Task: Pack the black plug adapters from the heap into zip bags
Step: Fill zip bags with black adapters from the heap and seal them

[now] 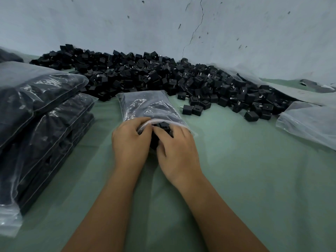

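Right now both hands meet at the near, open mouth of a zip bag (pixel 145 106) lying on the green table cover (pixel 245 179). Left hand (pixel 130 141) pinches the bag's upper lip between thumb and fingers; right hand (pixel 177 151) is curled around black plug adapters (pixel 160 132) at the opening, pressed against them. Beyond the bag, the heap (pixel 163 77) spreads along the far wall. Filled bags (pixel 40 113) are stacked at the left, and empty clear bags (pixel 309 122) lie at the right
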Demonstrator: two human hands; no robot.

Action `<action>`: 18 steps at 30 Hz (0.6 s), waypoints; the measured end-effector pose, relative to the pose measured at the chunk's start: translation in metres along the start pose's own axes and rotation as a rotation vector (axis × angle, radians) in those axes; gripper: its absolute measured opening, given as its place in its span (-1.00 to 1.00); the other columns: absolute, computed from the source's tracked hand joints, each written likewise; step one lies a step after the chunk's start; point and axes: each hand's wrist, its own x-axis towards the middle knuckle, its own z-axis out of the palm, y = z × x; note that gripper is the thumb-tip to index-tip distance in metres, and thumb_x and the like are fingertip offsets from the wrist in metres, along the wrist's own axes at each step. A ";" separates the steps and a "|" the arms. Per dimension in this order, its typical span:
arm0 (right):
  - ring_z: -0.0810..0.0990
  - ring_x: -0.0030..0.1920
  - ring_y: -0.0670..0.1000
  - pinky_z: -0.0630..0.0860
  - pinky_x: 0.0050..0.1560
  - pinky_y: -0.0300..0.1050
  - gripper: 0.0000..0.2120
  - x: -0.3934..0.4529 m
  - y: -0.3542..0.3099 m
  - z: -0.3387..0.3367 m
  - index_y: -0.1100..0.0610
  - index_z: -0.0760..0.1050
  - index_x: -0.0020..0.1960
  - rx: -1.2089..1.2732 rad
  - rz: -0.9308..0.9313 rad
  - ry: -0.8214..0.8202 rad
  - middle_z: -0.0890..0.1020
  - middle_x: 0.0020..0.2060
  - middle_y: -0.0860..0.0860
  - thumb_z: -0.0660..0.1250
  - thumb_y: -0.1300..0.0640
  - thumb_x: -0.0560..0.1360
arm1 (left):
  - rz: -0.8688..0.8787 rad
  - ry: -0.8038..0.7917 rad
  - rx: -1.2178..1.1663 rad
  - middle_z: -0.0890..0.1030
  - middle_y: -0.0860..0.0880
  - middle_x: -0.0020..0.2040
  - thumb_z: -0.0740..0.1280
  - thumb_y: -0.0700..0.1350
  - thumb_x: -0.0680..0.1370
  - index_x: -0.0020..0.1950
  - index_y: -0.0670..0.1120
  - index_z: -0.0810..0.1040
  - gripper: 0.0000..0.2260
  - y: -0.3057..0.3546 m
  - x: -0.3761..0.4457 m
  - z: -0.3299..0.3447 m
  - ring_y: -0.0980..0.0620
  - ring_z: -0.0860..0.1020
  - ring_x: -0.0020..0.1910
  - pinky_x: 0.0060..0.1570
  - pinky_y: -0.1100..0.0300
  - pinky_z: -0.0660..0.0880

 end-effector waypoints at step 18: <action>0.54 0.04 0.09 0.44 0.07 -0.05 -0.71 0.029 -0.003 0.001 0.10 0.55 0.12 0.116 -0.143 -0.100 0.61 0.00 0.07 0.22 0.24 0.44 | 0.370 0.023 0.157 0.70 0.03 0.05 0.23 -0.05 0.51 0.10 -0.07 0.70 -0.69 0.004 -0.002 0.001 0.00 0.63 0.09 0.10 -0.05 0.52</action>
